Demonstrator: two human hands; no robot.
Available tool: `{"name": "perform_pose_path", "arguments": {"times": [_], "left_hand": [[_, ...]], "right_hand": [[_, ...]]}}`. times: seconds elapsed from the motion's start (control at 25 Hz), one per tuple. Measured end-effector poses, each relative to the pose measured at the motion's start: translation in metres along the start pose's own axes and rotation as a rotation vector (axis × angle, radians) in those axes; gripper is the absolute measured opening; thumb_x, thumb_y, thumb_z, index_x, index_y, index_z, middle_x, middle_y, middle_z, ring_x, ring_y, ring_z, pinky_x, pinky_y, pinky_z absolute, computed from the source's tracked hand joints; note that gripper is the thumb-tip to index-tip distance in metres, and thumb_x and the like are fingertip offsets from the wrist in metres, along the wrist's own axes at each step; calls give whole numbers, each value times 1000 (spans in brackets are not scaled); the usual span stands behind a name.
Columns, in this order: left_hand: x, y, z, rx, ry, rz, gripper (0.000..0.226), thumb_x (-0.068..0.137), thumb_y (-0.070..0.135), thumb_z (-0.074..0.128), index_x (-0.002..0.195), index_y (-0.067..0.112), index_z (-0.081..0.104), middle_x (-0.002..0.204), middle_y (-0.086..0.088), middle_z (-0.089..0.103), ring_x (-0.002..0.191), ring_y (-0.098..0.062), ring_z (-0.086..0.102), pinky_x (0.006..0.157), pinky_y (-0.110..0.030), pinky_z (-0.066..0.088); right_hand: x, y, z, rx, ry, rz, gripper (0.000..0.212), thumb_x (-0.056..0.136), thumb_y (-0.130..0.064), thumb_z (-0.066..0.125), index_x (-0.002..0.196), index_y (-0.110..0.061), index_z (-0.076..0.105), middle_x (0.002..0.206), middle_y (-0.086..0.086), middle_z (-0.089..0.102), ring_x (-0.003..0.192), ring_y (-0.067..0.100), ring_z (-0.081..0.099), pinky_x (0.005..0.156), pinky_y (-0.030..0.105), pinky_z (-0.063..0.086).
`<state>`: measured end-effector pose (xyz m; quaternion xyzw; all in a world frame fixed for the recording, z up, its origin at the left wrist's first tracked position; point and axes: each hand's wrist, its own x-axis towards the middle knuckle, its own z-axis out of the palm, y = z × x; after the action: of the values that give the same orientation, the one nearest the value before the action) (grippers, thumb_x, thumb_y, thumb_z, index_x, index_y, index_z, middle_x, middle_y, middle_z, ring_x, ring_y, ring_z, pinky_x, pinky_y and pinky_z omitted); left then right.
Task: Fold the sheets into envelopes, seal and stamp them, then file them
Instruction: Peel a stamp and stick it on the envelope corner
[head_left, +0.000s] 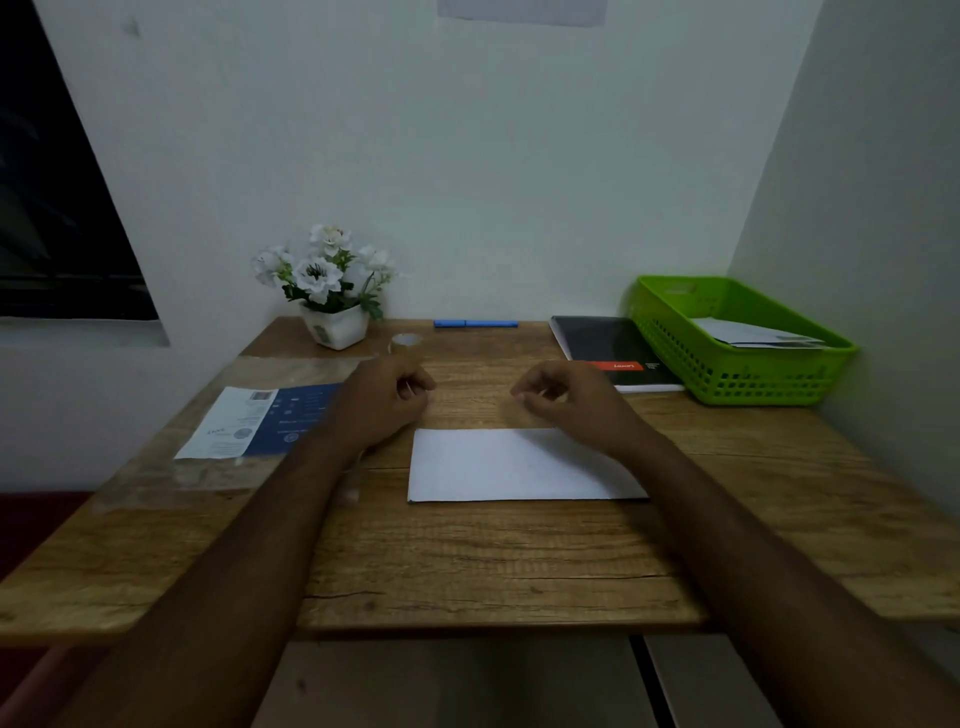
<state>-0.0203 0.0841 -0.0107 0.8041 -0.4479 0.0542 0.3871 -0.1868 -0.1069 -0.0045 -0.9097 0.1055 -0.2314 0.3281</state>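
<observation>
White and folded to envelope shape, the sheet (519, 465) lies flat on the wooden desk (467, 561), one long edge toward the person. Both hands hover around its far edge. The left hand (379, 402) is just beyond the sheet's far-left corner. The right hand (566, 400) is above its far-right part, with the forearm crossing that corner. Each has curled fingers with the thumb close to the forefinger, as if pinching. I cannot tell whether a strip of clear tape runs between them.

Farther behind the sheet sits a clear tape roll (406, 340), then a blue pen (475, 323). Far to the sheet's right, a green basket (727, 374) holds white papers (753, 332), probably finished envelopes.

This looks like the sealing step. To do it well, keep any strip taut and level and lower it centred over the flap seam. Press from the middle outward, with one fingertip steadying the sheet so it cannot slide.
</observation>
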Motion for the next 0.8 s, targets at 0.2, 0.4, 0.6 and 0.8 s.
{"name": "perform_pose_path", "arguments": {"times": [0.2,0.4,0.6,0.8], "left_hand": [[7,-19,-4,125,208,-124,15,81,15,65,93,13,73,93,-2,71,83,-16,62,75,-30,50],[13,-29,-5,179,309,-145,10,77,17,66,85,15,72,82,-1,72,77,-18,64,68,-26,45],[21,-38,-4,220,326,-137,17,78,20,66,93,14,72,87,-2,72,82,-21,65,72,-30,48],[25,-37,-3,302,299,-157,25,82,23,63,105,14,70,100,-3,70,94,-21,62,78,-34,48]], "right_hand": [[60,-30,48,-114,-7,-52,11,87,-30,66,91,-22,72,89,-9,70,84,8,63,80,37,53],[110,-40,91,-138,46,41,19,87,-29,60,104,-32,69,90,-13,64,92,11,63,76,28,45],[139,-32,117,-251,33,100,31,89,-36,58,120,-32,63,113,-1,65,102,17,62,78,30,40],[137,-26,121,-268,90,140,10,89,-35,61,92,-27,66,94,-4,69,89,16,62,70,30,38]]}}
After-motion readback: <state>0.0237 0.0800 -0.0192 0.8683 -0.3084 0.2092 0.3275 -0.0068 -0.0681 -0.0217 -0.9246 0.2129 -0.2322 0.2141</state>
